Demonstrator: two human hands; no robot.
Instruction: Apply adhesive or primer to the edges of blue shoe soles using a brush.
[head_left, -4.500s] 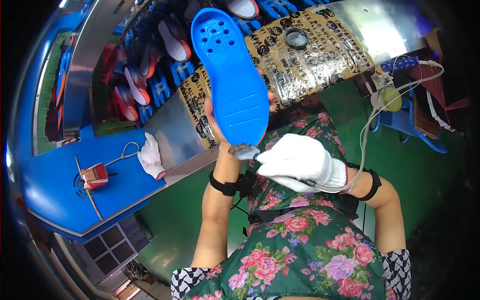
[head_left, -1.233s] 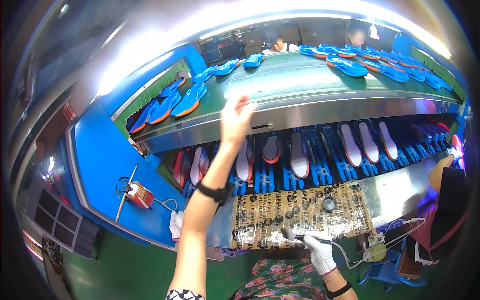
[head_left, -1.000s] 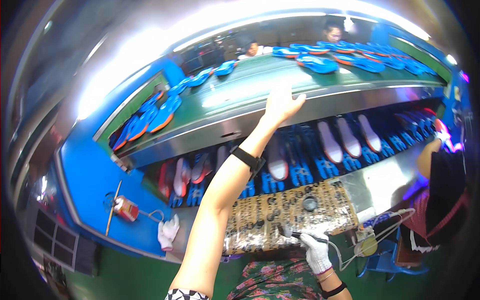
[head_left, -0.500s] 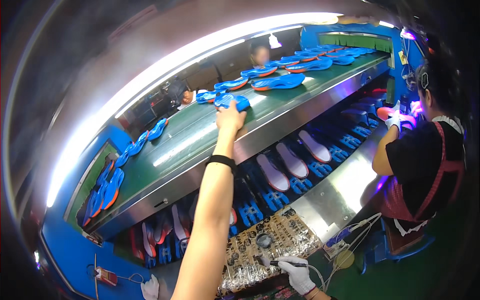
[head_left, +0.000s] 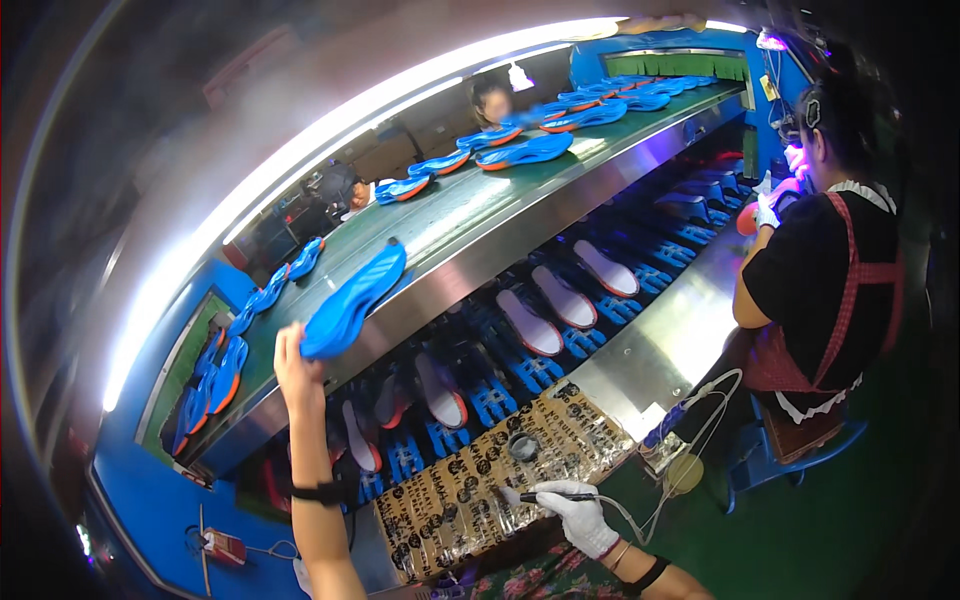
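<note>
My bare left hand [head_left: 299, 368], with a black band on the wrist, is closed on one end of a blue shoe sole [head_left: 355, 303]. The sole is raised and tilted in front of the upper conveyor's metal edge. Lower right, my white-gloved right hand [head_left: 582, 518] grips a brush [head_left: 518, 496] with a dark handle, from which a pale tube runs. The brush's bristles are over the taped bench surface [head_left: 450, 515], near a small round cup [head_left: 523, 447]; I cannot tell whether they touch it.
Blue soles with orange sides [head_left: 525, 150] lie along the green upper belt [head_left: 440, 215]. Below, pale-bottomed shoe pieces [head_left: 530, 322] stand among blue racks [head_left: 540, 372]. At right, a seated co-worker [head_left: 830, 240] handles a pink-lit piece. Loose cables [head_left: 690, 405] hang beside the bench.
My left hand has lifted the blue sole off the upper belt and brought it left and nearer. My right hand still holds the brush low. The whole view has shifted slightly.
</note>
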